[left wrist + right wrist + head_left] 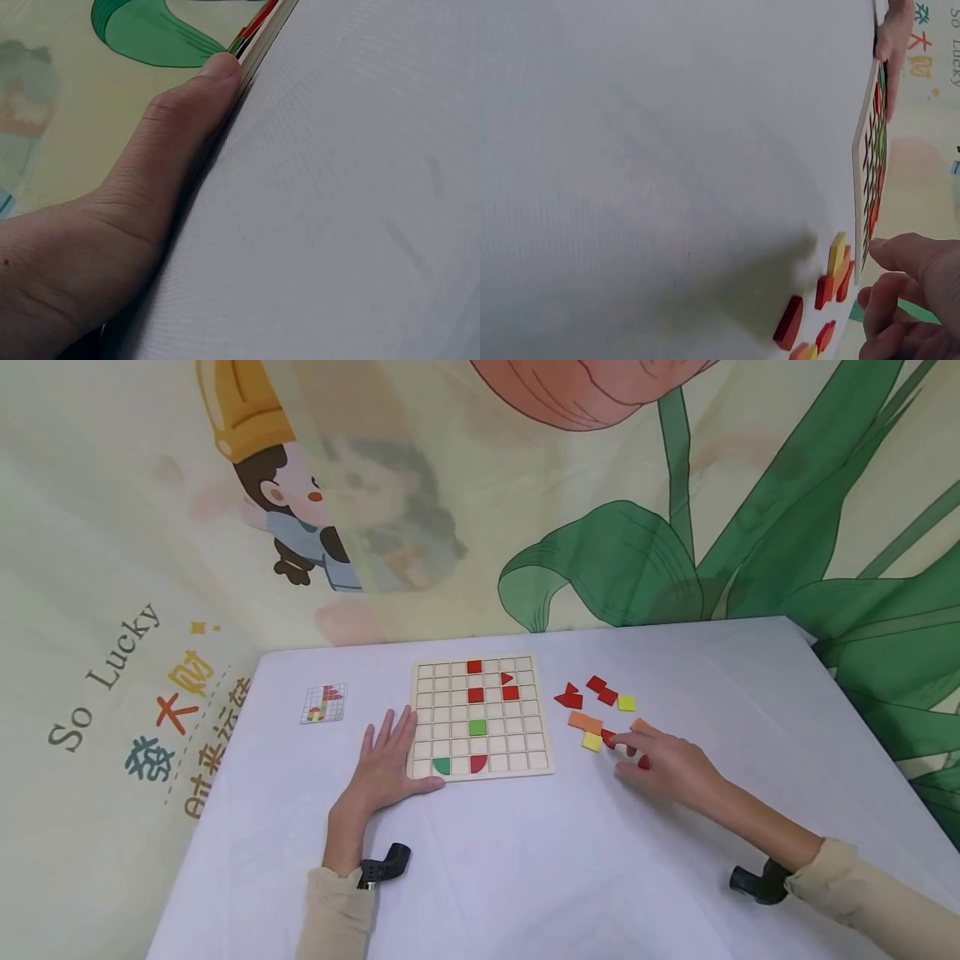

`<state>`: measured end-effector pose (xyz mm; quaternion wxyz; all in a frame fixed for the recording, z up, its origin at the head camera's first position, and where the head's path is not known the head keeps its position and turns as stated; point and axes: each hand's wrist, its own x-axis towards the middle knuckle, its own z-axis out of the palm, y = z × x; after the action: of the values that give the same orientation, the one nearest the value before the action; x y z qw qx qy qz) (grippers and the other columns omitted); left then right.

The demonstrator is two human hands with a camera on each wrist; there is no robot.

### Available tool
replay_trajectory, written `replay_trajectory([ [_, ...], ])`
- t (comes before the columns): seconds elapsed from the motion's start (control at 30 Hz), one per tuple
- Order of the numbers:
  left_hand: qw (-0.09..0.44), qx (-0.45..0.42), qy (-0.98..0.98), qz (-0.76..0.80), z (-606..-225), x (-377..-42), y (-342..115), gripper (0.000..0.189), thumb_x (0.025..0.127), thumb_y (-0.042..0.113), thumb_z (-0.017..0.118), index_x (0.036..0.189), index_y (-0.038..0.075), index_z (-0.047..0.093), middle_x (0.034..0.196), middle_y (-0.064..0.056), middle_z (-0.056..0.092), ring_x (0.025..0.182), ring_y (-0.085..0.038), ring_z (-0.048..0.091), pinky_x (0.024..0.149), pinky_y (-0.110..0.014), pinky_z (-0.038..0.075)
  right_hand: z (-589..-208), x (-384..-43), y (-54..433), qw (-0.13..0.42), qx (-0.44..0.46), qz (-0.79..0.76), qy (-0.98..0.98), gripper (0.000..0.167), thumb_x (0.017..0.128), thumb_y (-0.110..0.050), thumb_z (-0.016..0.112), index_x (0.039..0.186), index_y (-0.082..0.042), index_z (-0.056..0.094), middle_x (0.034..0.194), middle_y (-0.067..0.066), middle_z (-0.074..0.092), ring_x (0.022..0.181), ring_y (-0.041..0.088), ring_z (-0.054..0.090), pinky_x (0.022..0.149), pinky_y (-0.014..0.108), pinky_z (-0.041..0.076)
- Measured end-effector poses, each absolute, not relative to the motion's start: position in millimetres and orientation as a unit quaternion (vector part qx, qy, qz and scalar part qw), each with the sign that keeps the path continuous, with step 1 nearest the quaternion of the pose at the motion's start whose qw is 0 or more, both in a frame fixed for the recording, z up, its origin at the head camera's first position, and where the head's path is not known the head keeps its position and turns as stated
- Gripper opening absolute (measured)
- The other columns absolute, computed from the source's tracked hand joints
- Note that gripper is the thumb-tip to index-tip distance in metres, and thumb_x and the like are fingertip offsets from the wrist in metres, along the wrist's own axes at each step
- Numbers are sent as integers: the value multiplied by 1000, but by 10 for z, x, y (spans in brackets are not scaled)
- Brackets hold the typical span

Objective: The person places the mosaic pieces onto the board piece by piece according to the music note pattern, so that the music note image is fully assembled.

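Note:
My left hand (382, 768) lies with straight, spread fingers at the left edge of a wooden grid board (452, 712). Its thumb (187, 105) touches the board's near edge in the left wrist view. Red squares, a red triangle (507, 678), a green square (477, 727) and two quarter-round pieces, green (442, 766) and red (478, 764), sit in the grid. To the board's right, my right hand (671, 764) hovers over loose pieces, fingers bent. Its fingertips are near a red piece (608, 739); thumb and fingers are apart with nothing visible between them in the right wrist view.
Loose orange pieces (585, 722), yellow squares (626, 702) and red pieces (596, 683) lie right of the board. A small pattern card (324, 703) is at the table's left. A printed curtain (450, 527) hangs behind the white table (510, 868).

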<state>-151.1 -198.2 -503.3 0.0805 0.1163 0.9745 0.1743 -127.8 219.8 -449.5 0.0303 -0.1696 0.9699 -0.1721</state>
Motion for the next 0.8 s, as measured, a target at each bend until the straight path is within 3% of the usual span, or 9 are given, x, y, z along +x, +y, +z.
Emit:
replay_trajectory([
  [0.47,73,113,973,186,-5024,-1490,-1960,117,72,66,71,157,12,12,166,-7,9,153,-33,-2,122,-57,-2,-4402,-1552,2390,27,-141,-174,974,48,80,-17,78,124,-4,63,108,19,65,77,20,60,53,22,49],
  [0.6,70,112,973,187,-5029,-1495,-1959,117,72,66,71,157,12,12,166,-7,9,153,-33,-1,122,-57,-1,-4435,-1656,2449,32,-140,-185,972,44,82,-16,77,122,-3,64,108,19,66,77,20,61,56,23,51],
  [0.8,64,114,973,191,-5012,-1490,-1955,117,71,65,72,157,12,13,166,-7,9,153,-33,0,122,-57,-1,-4495,-1652,2460,82,-150,-221,960,34,83,-17,76,114,-7,68,108,13,63,76,13,58,58,18,51],
])
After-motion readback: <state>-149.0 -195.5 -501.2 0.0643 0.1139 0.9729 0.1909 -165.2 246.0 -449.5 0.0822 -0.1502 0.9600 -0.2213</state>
